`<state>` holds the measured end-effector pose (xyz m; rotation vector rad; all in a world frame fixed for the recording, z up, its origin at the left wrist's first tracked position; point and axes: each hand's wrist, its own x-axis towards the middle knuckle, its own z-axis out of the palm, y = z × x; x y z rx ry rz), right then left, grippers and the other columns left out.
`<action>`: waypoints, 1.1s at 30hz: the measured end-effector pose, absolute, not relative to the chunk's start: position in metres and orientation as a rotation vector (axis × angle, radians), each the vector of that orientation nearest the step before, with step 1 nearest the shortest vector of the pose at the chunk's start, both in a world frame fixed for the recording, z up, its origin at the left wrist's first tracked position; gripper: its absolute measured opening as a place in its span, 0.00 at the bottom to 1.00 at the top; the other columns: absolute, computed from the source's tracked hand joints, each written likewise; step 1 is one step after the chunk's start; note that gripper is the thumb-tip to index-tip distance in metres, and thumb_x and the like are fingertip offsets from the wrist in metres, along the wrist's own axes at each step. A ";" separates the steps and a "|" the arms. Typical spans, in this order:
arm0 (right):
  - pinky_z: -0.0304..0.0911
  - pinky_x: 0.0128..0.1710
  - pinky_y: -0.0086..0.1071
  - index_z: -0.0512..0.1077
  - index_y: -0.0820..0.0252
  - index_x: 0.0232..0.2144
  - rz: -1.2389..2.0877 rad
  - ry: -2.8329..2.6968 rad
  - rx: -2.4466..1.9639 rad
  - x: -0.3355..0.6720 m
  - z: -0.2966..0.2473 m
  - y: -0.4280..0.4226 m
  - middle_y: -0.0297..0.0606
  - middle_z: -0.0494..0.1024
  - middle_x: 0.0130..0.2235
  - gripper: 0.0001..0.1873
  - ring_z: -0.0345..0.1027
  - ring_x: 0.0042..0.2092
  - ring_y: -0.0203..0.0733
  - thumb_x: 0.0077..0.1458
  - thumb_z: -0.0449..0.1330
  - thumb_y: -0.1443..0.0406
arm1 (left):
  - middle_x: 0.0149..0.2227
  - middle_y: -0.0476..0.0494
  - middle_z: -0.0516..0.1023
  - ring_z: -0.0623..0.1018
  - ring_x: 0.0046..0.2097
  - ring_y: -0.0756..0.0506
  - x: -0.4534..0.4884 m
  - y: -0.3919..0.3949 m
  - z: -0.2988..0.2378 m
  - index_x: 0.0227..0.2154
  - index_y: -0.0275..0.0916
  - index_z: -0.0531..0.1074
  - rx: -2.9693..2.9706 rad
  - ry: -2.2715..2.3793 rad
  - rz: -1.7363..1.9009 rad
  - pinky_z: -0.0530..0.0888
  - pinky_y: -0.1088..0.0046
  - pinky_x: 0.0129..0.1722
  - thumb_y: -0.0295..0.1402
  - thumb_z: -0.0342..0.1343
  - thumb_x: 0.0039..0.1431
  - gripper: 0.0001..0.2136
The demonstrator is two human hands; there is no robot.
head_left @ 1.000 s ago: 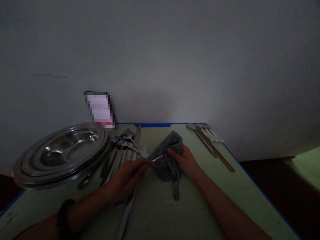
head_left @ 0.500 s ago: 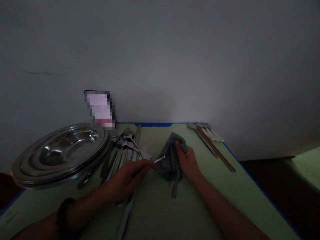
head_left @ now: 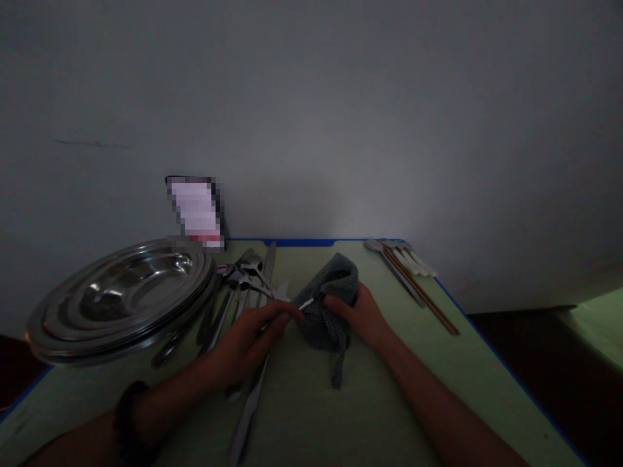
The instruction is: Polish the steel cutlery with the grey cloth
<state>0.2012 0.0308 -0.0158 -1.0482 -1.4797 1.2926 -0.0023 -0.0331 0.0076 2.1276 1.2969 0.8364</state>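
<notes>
My left hand (head_left: 246, 340) is closed around the handle of a thin metal utensil (head_left: 305, 303), whose shiny tip pokes into a grey cloth (head_left: 327, 299). My right hand (head_left: 363, 312) grips that cloth, folding it around the utensil's end. A strip of the cloth hangs down toward me. Both hands hover just above the green table (head_left: 302, 415), right of a pile of cutlery (head_left: 248, 282).
Stacked steel bowls (head_left: 121, 298) sit at the left. A blurred card (head_left: 197, 211) leans on the wall behind them. Spoons and chopsticks (head_left: 411, 279) lie at the back right near the table's blue edge. A long knife (head_left: 246, 415) lies under my left wrist.
My right hand turned the cloth around the utensil's tip, bunching it narrow and then spreading it back over the end. The left hand barely shifted.
</notes>
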 end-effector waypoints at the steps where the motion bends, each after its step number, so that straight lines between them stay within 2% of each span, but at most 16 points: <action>1: 0.65 0.35 0.33 0.70 0.58 0.33 1.300 -1.472 -1.055 0.201 -0.016 0.031 0.35 0.77 0.34 0.18 0.69 0.35 0.41 0.38 0.66 0.57 | 0.27 0.51 0.74 0.73 0.28 0.51 -0.002 -0.034 0.007 0.39 0.39 0.70 2.145 1.284 0.819 0.69 0.78 0.29 0.30 0.41 0.62 0.12; 8: 0.64 0.33 0.32 0.71 0.59 0.27 1.360 -1.434 -1.012 0.199 -0.018 0.034 0.33 0.76 0.28 0.14 0.69 0.31 0.39 0.42 0.63 0.54 | 0.30 0.50 0.77 0.75 0.28 0.51 -0.003 -0.035 0.005 0.41 0.41 0.68 2.334 1.218 0.708 0.69 0.77 0.30 0.27 0.40 0.62 0.12; 14: 0.62 0.41 0.33 0.74 0.60 0.30 1.393 -1.300 -1.078 0.200 -0.021 0.036 0.34 0.77 0.31 0.18 0.69 0.37 0.42 0.46 0.59 0.51 | 0.30 0.49 0.77 0.75 0.29 0.50 -0.002 -0.034 0.005 0.42 0.40 0.68 2.326 1.256 0.683 0.70 0.76 0.30 0.28 0.40 0.62 0.12; 17: 0.62 0.44 0.36 0.74 0.59 0.34 1.535 -1.201 -0.960 0.200 -0.022 0.037 0.36 0.78 0.35 0.17 0.70 0.40 0.43 0.46 0.61 0.54 | 0.25 0.51 0.74 0.73 0.25 0.50 -0.002 -0.035 0.003 0.42 0.39 0.66 2.257 1.360 0.706 0.68 0.77 0.26 0.31 0.40 0.63 0.11; 21: 0.64 0.45 0.37 0.72 0.57 0.39 1.664 -1.172 -0.707 0.200 -0.020 0.038 0.38 0.77 0.42 0.18 0.71 0.42 0.43 0.42 0.64 0.60 | 0.18 0.57 0.67 0.67 0.19 0.52 -0.002 -0.035 0.003 0.49 0.38 0.59 2.233 1.343 0.777 0.62 0.79 0.20 0.30 0.40 0.63 0.13; 27: 0.66 0.40 0.37 0.75 0.61 0.30 1.444 -1.435 -0.935 0.205 -0.016 0.040 0.39 0.79 0.34 0.14 0.73 0.36 0.43 0.40 0.65 0.59 | 0.20 0.53 0.70 0.72 0.22 0.51 -0.003 -0.037 0.005 0.49 0.39 0.65 2.352 1.344 0.668 0.66 0.77 0.25 0.32 0.39 0.63 0.15; 33: 0.64 0.30 0.33 0.74 0.63 0.24 1.170 -1.513 -1.183 0.206 -0.014 0.041 0.37 0.78 0.26 0.18 0.71 0.29 0.42 0.41 0.63 0.53 | 0.21 0.52 0.72 0.73 0.24 0.50 -0.003 -0.038 0.002 0.50 0.41 0.66 2.320 1.334 0.692 0.69 0.76 0.28 0.34 0.40 0.64 0.16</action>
